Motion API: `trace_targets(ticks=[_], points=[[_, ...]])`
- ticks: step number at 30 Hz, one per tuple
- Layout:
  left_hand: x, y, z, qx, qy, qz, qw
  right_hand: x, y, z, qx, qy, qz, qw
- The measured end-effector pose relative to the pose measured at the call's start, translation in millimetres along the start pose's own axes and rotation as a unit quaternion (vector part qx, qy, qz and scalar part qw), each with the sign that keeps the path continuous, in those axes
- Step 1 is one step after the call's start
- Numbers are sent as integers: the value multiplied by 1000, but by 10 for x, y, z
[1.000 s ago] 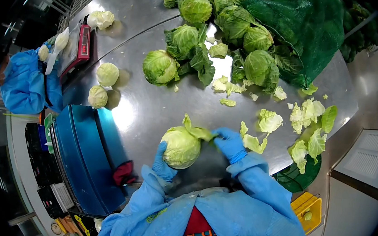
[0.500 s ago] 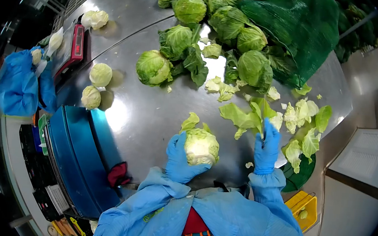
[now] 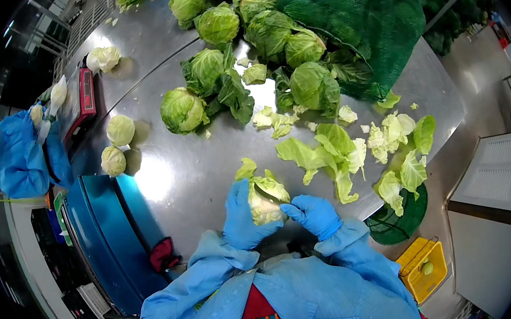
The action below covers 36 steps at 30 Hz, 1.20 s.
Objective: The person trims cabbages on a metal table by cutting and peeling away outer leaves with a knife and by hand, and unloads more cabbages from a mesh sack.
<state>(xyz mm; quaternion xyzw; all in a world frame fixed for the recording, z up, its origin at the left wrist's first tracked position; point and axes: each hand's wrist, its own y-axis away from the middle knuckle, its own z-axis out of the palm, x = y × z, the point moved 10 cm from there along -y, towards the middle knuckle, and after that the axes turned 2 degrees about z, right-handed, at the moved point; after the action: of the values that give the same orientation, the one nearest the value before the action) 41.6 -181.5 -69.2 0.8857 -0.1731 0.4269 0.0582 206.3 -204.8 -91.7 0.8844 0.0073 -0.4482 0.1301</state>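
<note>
A partly stripped cabbage (image 3: 266,205) rests against my left hand (image 3: 243,215), whose gloved fingers and thumb wrap its left side and underside. One outer leaf along its top stands a little away from the head. At the cabbage's right edge, my right hand (image 3: 313,217) has its fingertips closed in a pinch on an outer leaf; the fingers partly hide the gripped bit. Both hands wear blue gloves. Loose green leaves (image 3: 330,154) lie on the steel table beyond my right hand.
Untrimmed cabbages (image 3: 216,23) pile up at the back beside a green mesh bag (image 3: 366,35). Two trimmed heads (image 3: 120,130) sit left, near a red scale (image 3: 87,97). A green basket (image 3: 406,220) and yellow crate (image 3: 423,271) stand right. Other people work at left (image 3: 22,149) and far back.
My right hand has let go of the loose leaves and come left to the cabbage. The leaves now lie on the table. The view has shifted, and another person's hands appear at the top left.
</note>
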Motion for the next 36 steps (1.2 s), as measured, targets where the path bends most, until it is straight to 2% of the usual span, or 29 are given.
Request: trace_targets(ticks=[5,8,11,14,17,20,23,26,29,32,36], points=[[141,16,33,-7,-66,-8,998,175,-108,101,-75,-11,6,997],[235,15,36,-8,-93,-23,995,157,-126,104,-62,-2,5,998],[178,33,80,1,-86,-39,996,48,-139,19,-16,23,10,1000],[210,53,86,18,-85,-39,995,189,-95,1,83,-73,99,989],[248,64,64,31,-83,-37,995,279,-32,64,33,-96,162,981],[236,92,78,28,-91,-34,995,299,67,22,64,-60,148,985],[279,108,122,19,-109,-34,993,-76,-7,-360,227,-99,51,968],[369,93,221,3,-135,-19,991,-189,-127,-269,181,125,9,976],[420,79,229,-1,-151,-5,989,-42,-260,-185,105,159,78,979],[436,111,213,-5,-151,9,988,177,-355,-181,74,117,77,987],[380,199,101,30,-96,56,993,467,-231,-359,154,-14,128,980]])
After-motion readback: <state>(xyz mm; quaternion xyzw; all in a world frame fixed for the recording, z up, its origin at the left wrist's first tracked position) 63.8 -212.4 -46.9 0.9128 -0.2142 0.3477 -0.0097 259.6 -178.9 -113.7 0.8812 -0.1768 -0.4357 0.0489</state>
